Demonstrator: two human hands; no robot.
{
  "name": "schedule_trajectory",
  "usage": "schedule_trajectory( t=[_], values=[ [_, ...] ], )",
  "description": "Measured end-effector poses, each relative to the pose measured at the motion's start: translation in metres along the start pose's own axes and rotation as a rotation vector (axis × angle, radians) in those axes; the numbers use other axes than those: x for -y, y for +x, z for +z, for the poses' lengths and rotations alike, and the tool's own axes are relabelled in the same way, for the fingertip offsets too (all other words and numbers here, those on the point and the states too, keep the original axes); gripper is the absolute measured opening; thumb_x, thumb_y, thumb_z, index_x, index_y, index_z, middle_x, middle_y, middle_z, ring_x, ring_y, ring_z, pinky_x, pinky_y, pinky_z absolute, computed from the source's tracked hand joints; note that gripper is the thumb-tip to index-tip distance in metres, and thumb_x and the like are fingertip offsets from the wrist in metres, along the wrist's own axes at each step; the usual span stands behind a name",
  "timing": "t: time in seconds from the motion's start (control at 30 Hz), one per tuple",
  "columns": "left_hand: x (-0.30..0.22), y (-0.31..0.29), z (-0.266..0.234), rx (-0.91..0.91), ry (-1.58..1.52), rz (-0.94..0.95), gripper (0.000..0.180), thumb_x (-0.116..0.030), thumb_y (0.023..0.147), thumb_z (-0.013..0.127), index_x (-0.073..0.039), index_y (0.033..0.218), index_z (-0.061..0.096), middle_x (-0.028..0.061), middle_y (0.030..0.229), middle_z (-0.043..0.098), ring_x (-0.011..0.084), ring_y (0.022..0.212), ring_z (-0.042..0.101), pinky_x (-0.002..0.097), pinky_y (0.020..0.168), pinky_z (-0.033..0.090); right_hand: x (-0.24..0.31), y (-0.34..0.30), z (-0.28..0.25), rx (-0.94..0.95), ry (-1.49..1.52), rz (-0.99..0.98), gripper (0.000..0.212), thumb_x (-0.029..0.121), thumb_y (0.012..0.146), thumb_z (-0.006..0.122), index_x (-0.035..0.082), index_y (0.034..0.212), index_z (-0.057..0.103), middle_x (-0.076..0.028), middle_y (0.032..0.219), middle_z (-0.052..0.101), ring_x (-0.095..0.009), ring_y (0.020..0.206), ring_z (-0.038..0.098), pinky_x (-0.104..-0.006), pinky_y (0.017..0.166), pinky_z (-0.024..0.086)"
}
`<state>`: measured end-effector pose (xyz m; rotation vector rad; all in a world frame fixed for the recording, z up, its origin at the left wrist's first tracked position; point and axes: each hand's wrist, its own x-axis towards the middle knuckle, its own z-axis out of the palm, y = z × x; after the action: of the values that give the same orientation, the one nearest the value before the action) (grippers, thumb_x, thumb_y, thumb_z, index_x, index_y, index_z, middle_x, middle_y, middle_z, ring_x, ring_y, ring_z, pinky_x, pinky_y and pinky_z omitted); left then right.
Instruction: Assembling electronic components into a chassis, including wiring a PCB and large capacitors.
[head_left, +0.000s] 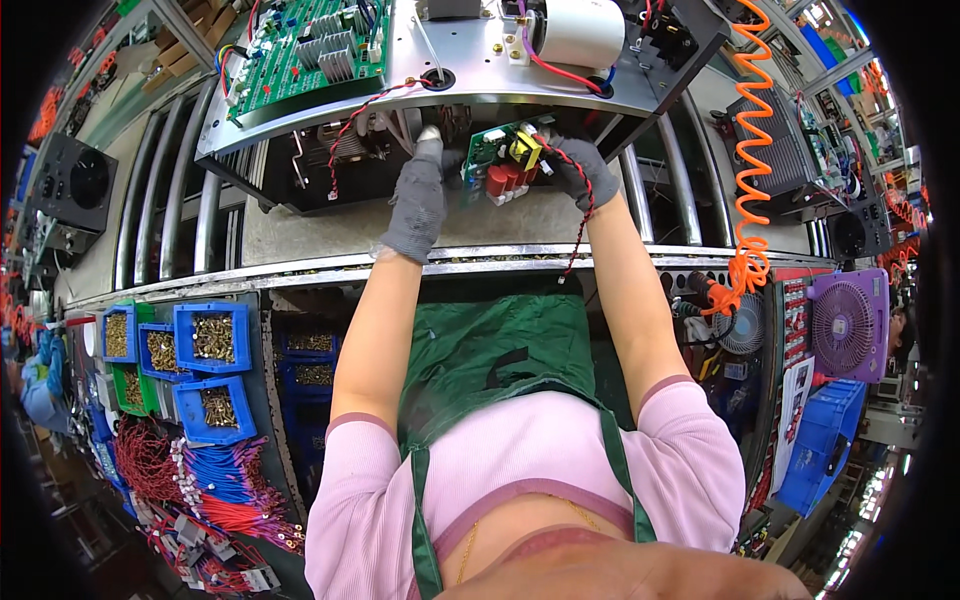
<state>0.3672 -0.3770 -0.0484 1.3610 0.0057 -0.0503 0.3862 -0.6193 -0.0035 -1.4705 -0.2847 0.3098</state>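
Observation:
In my right hand (585,175), in a grey glove, is a small green circuit board (487,148) with red cylindrical parts and a yellow-wrapped transformer (525,147). A twisted red-and-black cable (583,215) hangs from the board past my wrist. Left of the board, my gloved left hand (418,200) reaches to the open front of a metal chassis (470,105). One pale fingertip shows, stretched out; its other fingers are partly hidden, and I see nothing held there. Another twisted red-and-black cable (345,128) dangles over the chassis edge.
On the chassis top are a large green circuit board (310,60) and a white cylinder (582,32). Metal rollers (175,190) flank it. Blue bins (212,338) of brass fasteners and wire bundles (220,475) lie at left. An orange coiled hose (752,150) hangs at right, near a purple fan (848,325).

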Motion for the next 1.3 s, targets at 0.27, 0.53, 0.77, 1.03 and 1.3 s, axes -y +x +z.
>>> schedule_trajectory(
  t=[0.27,0.53,0.77,1.03,1.3],
  values=[
    [-0.050,-0.020,0.021,-0.014,-0.312,-0.217,0.035,-0.017,0.099,0.035,0.000,0.109,0.064,0.0133,0.092,0.068,0.0204,0.083,0.062,0.0296,0.076,0.048,-0.024,0.005,-0.005,-0.119,-0.420,-0.179,0.038,0.028,0.089,0.066,-0.001,0.113,0.063,-0.008,0.104,0.067,-0.015,0.090,0.064,-0.0269,0.084,0.049],
    [-0.006,0.002,0.004,-0.061,0.026,0.020,0.076,-0.067,0.091,0.033,0.002,0.094,0.064,0.0093,0.084,0.065,0.0194,0.077,0.057,0.0303,0.073,0.046,0.011,-0.006,0.031,-0.221,-0.025,-0.135,0.044,0.022,0.084,0.072,0.000,0.120,0.059,-0.008,0.101,0.067,-0.014,0.085,0.064,-0.0267,0.077,0.052],
    [-0.062,-0.020,0.025,-0.086,-0.130,-0.199,0.074,-0.070,0.090,0.033,-0.003,0.093,0.065,0.0048,0.076,0.062,0.0167,0.067,0.055,0.0307,0.066,0.046,-0.011,0.001,0.018,-0.233,0.158,-0.065,0.030,0.022,0.082,0.073,0.002,0.103,0.066,-0.004,0.090,0.066,-0.010,0.074,0.057,-0.0239,0.063,0.045],
    [-0.055,-0.019,0.019,-0.113,0.150,-0.071,0.067,-0.061,0.094,0.034,0.000,0.095,0.063,0.0081,0.083,0.063,0.0161,0.074,0.056,0.0282,0.069,0.046,0.029,-0.010,0.048,-0.214,-0.052,0.082,0.034,0.019,0.081,0.074,-0.001,0.107,0.063,-0.010,0.098,0.066,-0.016,0.083,0.064,-0.0274,0.070,0.053],
    [-0.040,-0.011,0.015,-0.039,-0.149,-0.147,0.065,-0.061,0.094,0.039,-0.001,0.105,0.062,0.0068,0.093,0.063,0.0132,0.072,0.051,0.0262,0.064,0.041,-0.006,-0.006,0.024,-0.258,0.289,-0.109,0.049,0.009,0.083,0.071,-0.001,0.126,0.048,-0.013,0.102,0.065,-0.021,0.087,0.066,-0.0303,0.074,0.055]
  ],
)
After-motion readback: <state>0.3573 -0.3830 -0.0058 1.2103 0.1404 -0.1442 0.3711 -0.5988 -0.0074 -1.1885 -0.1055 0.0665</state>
